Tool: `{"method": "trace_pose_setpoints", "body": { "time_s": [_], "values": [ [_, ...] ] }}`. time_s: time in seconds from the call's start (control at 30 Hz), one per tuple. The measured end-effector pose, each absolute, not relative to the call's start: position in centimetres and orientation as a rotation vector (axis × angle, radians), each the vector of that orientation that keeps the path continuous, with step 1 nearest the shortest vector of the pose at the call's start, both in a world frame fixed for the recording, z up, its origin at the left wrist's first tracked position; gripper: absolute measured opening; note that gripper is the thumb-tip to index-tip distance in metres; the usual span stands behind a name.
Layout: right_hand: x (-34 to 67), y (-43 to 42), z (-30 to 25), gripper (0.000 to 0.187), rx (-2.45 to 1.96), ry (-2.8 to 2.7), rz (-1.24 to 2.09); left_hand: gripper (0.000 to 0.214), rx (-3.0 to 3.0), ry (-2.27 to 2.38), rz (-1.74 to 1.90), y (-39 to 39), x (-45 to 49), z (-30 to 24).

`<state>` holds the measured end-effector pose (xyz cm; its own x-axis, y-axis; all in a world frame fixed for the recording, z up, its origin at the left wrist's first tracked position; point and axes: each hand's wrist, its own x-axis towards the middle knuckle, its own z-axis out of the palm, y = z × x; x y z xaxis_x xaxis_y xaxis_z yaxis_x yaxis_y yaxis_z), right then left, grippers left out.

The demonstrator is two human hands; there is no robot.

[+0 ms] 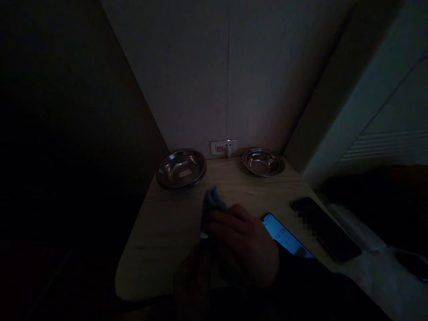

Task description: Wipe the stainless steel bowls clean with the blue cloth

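A blue cloth [212, 200] is bunched in my right hand [242, 238], whose fingers are closed around it above the near half of the table. Just below and to the left, my left hand [192, 272] is in deep shadow. Its fingers look closed on something under the cloth, and a small pale glint shows there; the rest is too dark to make out. Beyond my hands, a stack of metal bowls [182, 171] stands at the back left of the table, and smaller metal bowls [263, 162] stand at the back right.
The pale wooden table [147, 249] meets the wall at a socket [224, 147] with a plug in it. To the right of my hands lie a lit phone [284, 234] and a dark, flat object [329, 229]. The room is very dim.
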<state>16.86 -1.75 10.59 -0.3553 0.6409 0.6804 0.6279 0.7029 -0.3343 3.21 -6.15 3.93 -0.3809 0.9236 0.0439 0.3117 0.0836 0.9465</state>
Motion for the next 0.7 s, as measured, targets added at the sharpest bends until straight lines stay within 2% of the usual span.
{"method": "trace_pose_setpoints", "body": {
  "time_s": [0.13,0.33,0.47,0.7],
  "values": [
    [16.8,-1.6,10.8,0.018,-1.088,-2.037,0.093,0.041,1.225,1.752,1.18,-6.3,2.6,4.1],
    [16.7,-1.8,10.5,0.02,-1.017,-2.011,0.119,0.039,1.239,1.77,1.203,-6.4,2.1,3.7],
    [17.7,0.5,10.4,0.022,-1.134,-1.84,0.356,0.044,1.182,1.813,1.257,-6.7,2.6,3.2],
    [18.9,-0.6,9.1,0.023,-1.26,-1.053,0.899,0.042,1.138,2.032,1.315,-7.5,2.6,1.5]
  ]
}}
